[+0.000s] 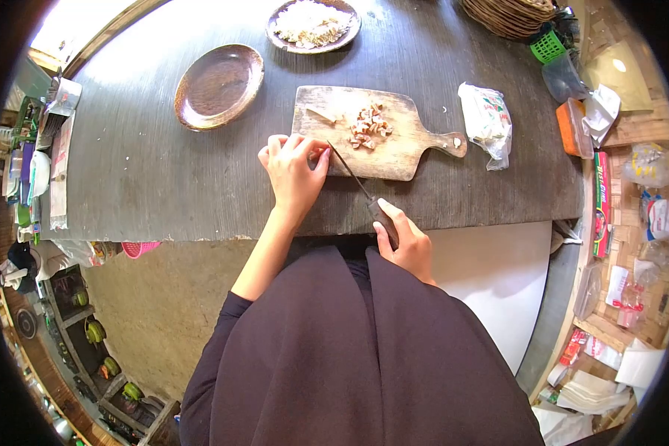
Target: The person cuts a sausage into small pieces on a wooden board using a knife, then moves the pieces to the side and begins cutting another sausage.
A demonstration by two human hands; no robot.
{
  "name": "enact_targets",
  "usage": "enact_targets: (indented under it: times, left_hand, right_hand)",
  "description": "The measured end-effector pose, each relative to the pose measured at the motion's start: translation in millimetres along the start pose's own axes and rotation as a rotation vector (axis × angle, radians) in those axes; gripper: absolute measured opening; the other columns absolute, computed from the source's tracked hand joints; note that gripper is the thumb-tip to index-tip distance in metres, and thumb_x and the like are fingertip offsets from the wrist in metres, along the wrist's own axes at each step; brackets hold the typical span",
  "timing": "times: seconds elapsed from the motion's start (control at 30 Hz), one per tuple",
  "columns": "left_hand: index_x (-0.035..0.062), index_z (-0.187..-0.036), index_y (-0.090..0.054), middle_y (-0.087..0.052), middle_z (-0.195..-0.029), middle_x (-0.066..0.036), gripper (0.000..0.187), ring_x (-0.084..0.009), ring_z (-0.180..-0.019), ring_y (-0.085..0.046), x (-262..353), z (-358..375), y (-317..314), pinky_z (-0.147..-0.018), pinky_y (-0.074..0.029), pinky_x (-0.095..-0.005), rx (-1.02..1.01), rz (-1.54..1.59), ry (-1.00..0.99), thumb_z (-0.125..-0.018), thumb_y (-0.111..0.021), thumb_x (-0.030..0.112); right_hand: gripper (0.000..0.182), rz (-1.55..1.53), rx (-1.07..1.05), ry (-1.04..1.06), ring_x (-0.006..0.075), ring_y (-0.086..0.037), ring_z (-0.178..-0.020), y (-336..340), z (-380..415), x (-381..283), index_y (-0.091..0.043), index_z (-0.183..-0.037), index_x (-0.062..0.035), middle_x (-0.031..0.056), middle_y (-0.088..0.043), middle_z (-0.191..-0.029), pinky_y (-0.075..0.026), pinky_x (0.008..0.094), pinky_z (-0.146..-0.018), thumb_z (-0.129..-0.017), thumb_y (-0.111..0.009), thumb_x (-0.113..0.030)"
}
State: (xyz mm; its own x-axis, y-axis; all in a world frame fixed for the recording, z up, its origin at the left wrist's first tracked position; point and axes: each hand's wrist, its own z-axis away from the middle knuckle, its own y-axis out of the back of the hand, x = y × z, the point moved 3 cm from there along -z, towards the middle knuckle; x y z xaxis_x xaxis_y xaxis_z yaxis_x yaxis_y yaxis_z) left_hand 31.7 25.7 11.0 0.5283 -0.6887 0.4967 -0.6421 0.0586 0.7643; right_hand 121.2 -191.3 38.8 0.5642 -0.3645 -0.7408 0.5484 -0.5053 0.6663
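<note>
Evidently the knife was slim and stiff, probably light, best taken by its dark handle. With the chopping board as clock face, its blade reached in over the six-o'clock edge. Right hand, at five, was wrapped round the handle. Left hand, at eight, had fingertips bunched near the tip; couldn't tell whether they pinched anything. Chopped pieces, seemingly soft, lay mid-dial.

The bare left grip bends its fingers downward; its forearm runs back into a black fabric sleeve. Behind and right of that grip, the bare right grip curls closed, index finger extended.
</note>
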Motion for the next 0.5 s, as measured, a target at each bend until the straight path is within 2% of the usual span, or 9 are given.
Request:
enact_targets:
  times: [0.5]
  left_hand:
    - [0.0188, -0.086, -0.076, -0.068, -0.09, 0.003, 0.008, -0.0254, -0.104, -0.054, -0.5, -0.4, -0.2, -0.093, -0.033, -0.0438, -0.002, -0.013, 0.003, -0.081, -0.081, 0.023]
  right_hand:
    - [0.04, 0.038, -0.008, 0.009, 0.0378, -0.075, -0.095, -3.0, -0.2, 0.0, -0.066, -0.132, -0.0116, 0.0199, -0.074, -0.109, -0.059, 0.0409, -0.08, -0.093, -0.072, -0.012]
